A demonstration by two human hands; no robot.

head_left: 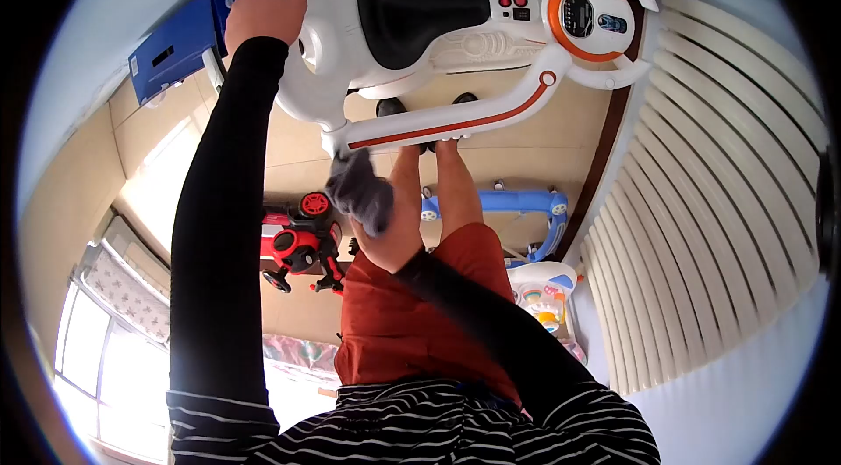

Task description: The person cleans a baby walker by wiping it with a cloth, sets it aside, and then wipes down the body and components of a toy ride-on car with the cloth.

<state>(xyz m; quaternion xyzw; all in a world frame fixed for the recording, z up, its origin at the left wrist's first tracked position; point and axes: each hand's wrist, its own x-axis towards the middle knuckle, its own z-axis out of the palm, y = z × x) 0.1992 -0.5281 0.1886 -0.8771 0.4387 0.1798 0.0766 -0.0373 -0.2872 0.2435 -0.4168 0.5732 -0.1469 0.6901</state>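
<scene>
1. The right hand (390,237) grips a bunched grey cloth (363,195); the cloth hides and blurs most of its fingers.
2. The left hand (265,13) is closed over the rear of a white ride-on toy (337,44), which spreads to its right and ahead of the right hand.
3. Just ahead of the right hand, the cloth is at the rear end of the toy's near rail (455,121); whether they touch, I cannot tell.
4. Judging progress, the toy looks assembled, with its black seat (412,20) and both rails on. No visible mark sets finished parts apart from others, so how much is done or left cannot be told.
5. Left of the right hand is a red-and-black toy (296,241); to its right, a blue frame (512,200).
6. Just left of the left hand is a blue box (171,55); far right of both hands, a white slatted panel (701,202).
</scene>
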